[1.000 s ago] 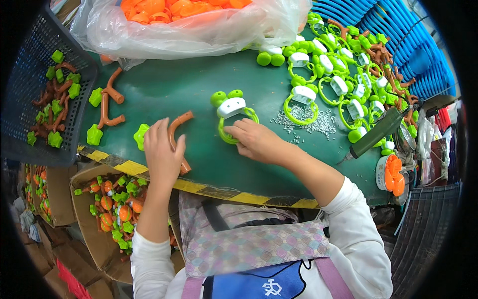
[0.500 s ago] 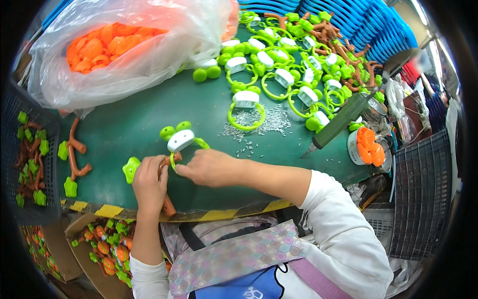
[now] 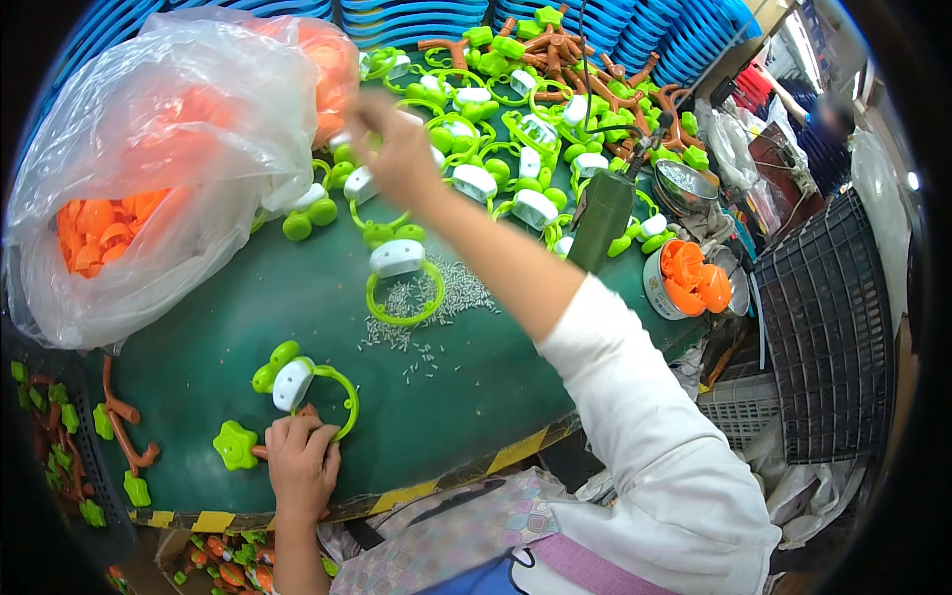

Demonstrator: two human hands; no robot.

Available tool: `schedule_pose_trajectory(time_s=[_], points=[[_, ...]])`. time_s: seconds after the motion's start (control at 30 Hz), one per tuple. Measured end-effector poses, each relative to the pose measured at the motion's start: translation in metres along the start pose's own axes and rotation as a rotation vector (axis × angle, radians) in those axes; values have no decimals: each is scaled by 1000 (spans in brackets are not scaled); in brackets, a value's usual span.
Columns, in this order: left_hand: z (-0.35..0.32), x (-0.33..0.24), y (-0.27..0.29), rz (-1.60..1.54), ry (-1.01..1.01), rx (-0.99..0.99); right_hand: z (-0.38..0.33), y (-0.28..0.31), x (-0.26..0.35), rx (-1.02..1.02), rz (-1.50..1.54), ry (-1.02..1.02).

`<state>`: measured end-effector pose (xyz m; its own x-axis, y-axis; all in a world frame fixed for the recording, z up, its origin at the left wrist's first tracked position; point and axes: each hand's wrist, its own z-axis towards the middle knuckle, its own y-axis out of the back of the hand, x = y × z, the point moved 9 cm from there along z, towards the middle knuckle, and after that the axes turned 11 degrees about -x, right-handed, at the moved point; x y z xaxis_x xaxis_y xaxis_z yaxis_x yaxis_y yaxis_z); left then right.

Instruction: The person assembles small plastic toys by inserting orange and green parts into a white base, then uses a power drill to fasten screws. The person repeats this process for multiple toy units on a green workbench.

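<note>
My left hand (image 3: pixel 300 464) is closed around a brown plastic branch, pressing it against the green worktable; a green star-shaped end (image 3: pixel 235 444) sticks out to its left. Touching these fingers is a green ring (image 3: pixel 351 407) with a white block (image 3: pixel 293 384) and two green round knobs on it. My right hand (image 3: pixel 397 159) is stretched far forward, over the heap of similar ring pieces and beside the clear plastic bag (image 3: pixel 283 124). Motion smears its fingers, so whether they hold anything is unclear. Another green ring with a white block (image 3: pixel 397 257) lies below that forearm.
Small metal pins (image 3: pixel 446 297) are scattered mid-table. A dark green power screwdriver (image 3: pixel 601 220) hangs behind my right forearm. Right of it stands a tin (image 3: pixel 666 288) with orange parts. Brown branches (image 3: pixel 124 426) lie at the left, near a dark crate. Someone (image 3: pixel 823 134) is in the right background.
My right hand has left the ring by my left hand and swung forward over the heap. My left hand still grips the branch. The whole view has shifted.
</note>
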<state>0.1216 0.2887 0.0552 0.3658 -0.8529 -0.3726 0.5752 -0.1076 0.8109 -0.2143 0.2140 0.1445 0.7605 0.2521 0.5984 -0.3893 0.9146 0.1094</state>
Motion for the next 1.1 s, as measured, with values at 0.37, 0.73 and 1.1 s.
schedule_pose_trajectory(time_s=[0.37,0.73,1.1], points=[[0,11,-11,-5,42,139,142,39,-273,-37,-831,-204],[7,3,-8,-4,6,137,144,23,-399,384,-931,-342],[8,2,-4,-13,5,49,133,16,-201,699,-683,-439]])
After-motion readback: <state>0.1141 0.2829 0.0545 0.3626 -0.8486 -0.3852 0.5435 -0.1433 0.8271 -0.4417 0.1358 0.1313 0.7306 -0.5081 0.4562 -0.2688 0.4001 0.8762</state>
